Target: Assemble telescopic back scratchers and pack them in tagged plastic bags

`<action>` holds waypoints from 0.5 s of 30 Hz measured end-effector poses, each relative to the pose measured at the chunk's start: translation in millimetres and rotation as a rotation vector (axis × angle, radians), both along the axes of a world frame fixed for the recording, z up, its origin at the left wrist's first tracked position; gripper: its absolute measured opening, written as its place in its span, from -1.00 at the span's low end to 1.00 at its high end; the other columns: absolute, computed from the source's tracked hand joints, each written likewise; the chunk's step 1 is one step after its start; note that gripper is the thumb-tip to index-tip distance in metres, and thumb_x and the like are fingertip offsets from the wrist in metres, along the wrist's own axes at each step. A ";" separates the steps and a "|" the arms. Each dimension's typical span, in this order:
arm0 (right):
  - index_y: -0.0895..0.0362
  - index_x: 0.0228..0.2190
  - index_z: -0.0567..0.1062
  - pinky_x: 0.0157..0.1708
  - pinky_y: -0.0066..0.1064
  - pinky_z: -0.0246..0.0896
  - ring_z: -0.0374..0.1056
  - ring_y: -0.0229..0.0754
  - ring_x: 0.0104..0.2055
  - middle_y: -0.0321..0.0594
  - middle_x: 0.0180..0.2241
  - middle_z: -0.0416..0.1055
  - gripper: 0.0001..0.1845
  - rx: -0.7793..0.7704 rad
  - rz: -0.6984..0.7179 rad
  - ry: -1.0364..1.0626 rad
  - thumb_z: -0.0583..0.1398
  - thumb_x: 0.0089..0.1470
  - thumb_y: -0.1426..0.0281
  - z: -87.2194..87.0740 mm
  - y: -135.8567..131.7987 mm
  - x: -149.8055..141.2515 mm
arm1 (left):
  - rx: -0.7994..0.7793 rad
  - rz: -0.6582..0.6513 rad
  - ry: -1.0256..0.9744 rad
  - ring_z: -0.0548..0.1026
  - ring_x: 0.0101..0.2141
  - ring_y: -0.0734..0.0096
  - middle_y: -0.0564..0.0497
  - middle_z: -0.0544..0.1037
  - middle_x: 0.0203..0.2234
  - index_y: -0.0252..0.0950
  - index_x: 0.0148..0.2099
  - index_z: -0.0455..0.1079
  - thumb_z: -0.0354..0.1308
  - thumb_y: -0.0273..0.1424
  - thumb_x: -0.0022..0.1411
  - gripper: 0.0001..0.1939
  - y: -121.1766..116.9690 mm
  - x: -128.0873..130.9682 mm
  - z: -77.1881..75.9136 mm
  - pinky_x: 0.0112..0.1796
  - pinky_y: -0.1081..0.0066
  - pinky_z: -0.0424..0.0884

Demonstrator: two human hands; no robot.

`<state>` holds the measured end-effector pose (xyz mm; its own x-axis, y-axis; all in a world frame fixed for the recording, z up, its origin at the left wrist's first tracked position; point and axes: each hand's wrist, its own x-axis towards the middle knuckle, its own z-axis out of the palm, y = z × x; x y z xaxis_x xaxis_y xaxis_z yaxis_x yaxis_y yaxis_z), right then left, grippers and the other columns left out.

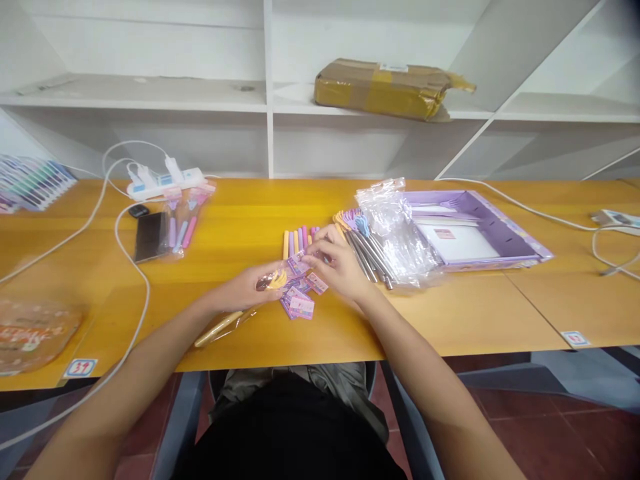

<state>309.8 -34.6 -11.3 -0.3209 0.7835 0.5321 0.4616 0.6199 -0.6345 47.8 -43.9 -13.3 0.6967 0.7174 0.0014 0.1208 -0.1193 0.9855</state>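
One slip from a muddle

My left hand (pixel 257 288) clamps a bagged yellow tool (pixel 219 329) near the table (pixel 240 227)'s front edge. My right hand (pixel 337 260) curls just beside; I can't tell whether it pinches anything. A slack grip could drop the tool; a brushing wrist could scatter the cards (pixel 301 308). Silver-handled tools (pixel 367 257) and plastic bags (pixel 400 233) crowd my right.

Counter (pixel 240 227) read yellow-orange. Bagged handle (pixel 219 330) was pale yellow. Printed cards (pixel 302 307) showed a pink-and-purple pattern. Loose handles (pixel 291 243) ran yellow, lilac and pink. Metal shafts (pixel 370 257) were silver-grey; curved heads (pixel 363 227), orange-yellow, purple and blue. Open box (pixel 505 230) was purple, its panel (pixel 463 243) white. Parcel (pixel 350 77) was brown with yellow tape. Number label (pixel 80 368) had red digits, blue border.
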 end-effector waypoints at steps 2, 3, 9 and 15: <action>0.03 -0.29 0.55 0.00 -0.13 0.34 0.33 -0.03 -0.07 -0.16 -0.19 0.32 -0.80 0.001 -0.052 0.038 0.23 0.39 0.23 2.0 4.7 6.0 | 0.043 0.024 0.023 0.55 0.24 0.00 -0.16 0.65 0.15 -0.12 0.30 0.52 0.41 -0.25 0.28 -0.45 3.0 -3.1 4.5 0.25 0.00 0.48; 0.03 -0.30 0.54 0.01 -0.13 0.34 0.33 -0.03 -0.07 -0.15 -0.18 0.33 -0.77 -0.007 -0.099 0.069 0.21 0.41 0.23 3.3 7.3 11.2 | 0.075 0.049 0.030 0.55 0.24 0.00 -0.15 0.65 0.13 -0.12 0.26 0.55 0.41 -0.25 0.26 -0.47 5.5 -5.8 6.4 0.25 0.02 0.47; 0.06 -0.30 0.59 -0.07 -0.21 0.35 0.37 -0.10 -0.18 -0.21 -0.25 0.39 -0.78 -0.281 0.133 -0.132 0.30 0.33 0.20 1.1 13.8 32.3 | 0.108 0.262 0.010 0.64 -0.06 0.05 -0.09 0.69 -0.19 -0.21 0.07 0.59 0.42 -0.14 0.23 -0.57 20.6 -22.5 3.3 0.02 0.13 0.57; 0.03 -0.05 0.57 -0.27 -0.28 0.36 0.39 -0.16 -0.30 -0.22 -0.23 0.49 -0.75 -0.305 0.220 0.008 0.27 0.35 0.16 -14.2 2.2 -6.5 | 0.028 0.063 0.074 0.62 -0.27 0.21 -0.05 0.67 -0.27 -0.23 -0.06 0.61 0.40 -0.14 0.26 -0.68 10.1 -11.2 -7.6 -0.20 0.29 0.56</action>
